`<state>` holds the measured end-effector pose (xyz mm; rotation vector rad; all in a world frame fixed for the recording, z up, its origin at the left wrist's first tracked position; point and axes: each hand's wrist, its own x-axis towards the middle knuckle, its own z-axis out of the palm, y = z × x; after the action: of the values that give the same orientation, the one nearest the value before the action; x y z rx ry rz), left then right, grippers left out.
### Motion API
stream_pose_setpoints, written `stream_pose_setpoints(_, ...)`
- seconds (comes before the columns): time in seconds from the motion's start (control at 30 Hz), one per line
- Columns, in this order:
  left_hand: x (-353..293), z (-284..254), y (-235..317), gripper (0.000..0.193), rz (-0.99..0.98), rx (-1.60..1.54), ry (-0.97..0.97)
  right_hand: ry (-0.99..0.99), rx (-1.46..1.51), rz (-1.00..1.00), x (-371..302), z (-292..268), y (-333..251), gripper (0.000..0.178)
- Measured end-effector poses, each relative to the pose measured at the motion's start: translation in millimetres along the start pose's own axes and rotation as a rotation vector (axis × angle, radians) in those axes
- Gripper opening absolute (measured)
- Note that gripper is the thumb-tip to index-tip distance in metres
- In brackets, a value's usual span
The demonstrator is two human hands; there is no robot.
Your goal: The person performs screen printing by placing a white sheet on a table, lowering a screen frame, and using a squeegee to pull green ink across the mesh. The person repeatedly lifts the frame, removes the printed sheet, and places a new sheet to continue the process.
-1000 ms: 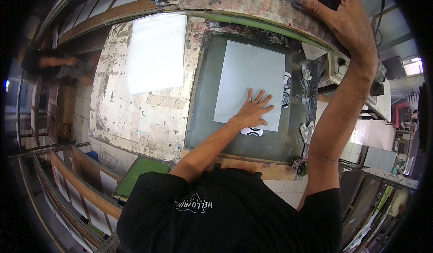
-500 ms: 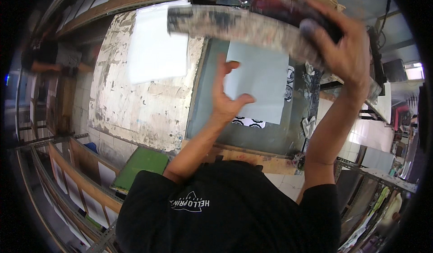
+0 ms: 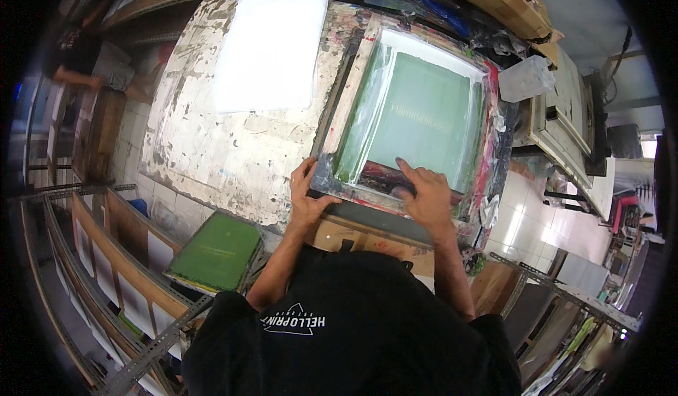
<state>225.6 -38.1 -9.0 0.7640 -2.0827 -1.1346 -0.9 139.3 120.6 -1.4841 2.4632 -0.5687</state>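
A screen printing frame (image 3: 361,64) with pale, worn rails lies lowered over the right part of the table. White ink streaks and pools along the edges of its green mesh (image 3: 431,106), which bears faint lettering. My left hand (image 3: 305,197) grips the near left corner of the frame, thumb on the near side and fingers on the left side. Over the frame's near end, my right hand (image 3: 428,197) is closed on a dark reddish squeegee (image 3: 383,176), index finger stretched along it. The hand covers part of the squeegee. What lies under the mesh is hidden.
White paper sheets (image 3: 268,50) are stacked on the paint-worn tabletop (image 3: 233,152) to the left. A green screen (image 3: 217,251) rests at the near left, beside wooden racks (image 3: 116,255). A translucent container (image 3: 526,79) stands beyond the frame's right side. Another person (image 3: 74,64) is at the far left.
The frame has come down from its raised position, covering the pale sheet beneath. My right hand has moved down and nearer to the squeegee's present place; my left hand has gone to the frame's corner.
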Motion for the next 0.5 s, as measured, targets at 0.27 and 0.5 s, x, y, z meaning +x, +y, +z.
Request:
stream_pose_setpoints(0.27,-5.8,-3.2,-2.3,0.084,0.029,0.255,0.000,0.112,-0.134,0.008,57.0,57.0,71.7,0.076)
stream_pose_setpoints(0.5,-6.5,-6.6,-1.9,0.089,-0.025,0.236,-0.047,0.233,-0.212,0.054,190.1,32.1,159.5,0.081)
